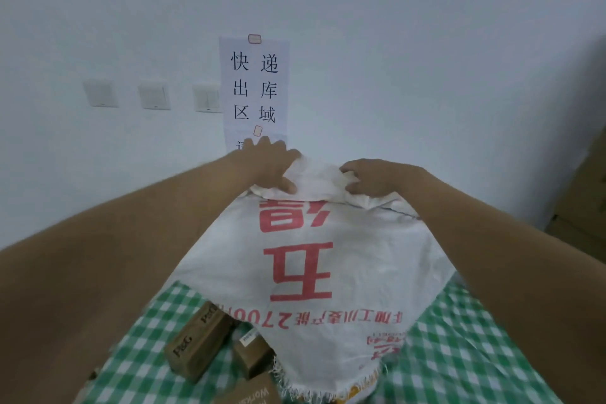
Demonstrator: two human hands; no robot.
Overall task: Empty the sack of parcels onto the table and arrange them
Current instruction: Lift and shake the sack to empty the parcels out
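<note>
A white woven sack (305, 259) with red print hangs upside down over the table, its frayed mouth at the bottom. My left hand (265, 164) grips the sack's bottom seam at the top left. My right hand (377, 175) grips the same bunched fabric at the top right. Three brown cardboard parcels lie at the sack's mouth: a long box marked P&G (198, 343), a smaller box (254, 356) beside it, and a third parcel (251, 395) cut by the lower frame edge. What is inside the sack is hidden.
A green and white checked tablecloth (459, 354) covers the table. A paper sign (254, 92) with black characters hangs on the white wall ahead, with three wall switches (154, 95) to its left. Stacked cardboard boxes (583, 200) stand at the far right.
</note>
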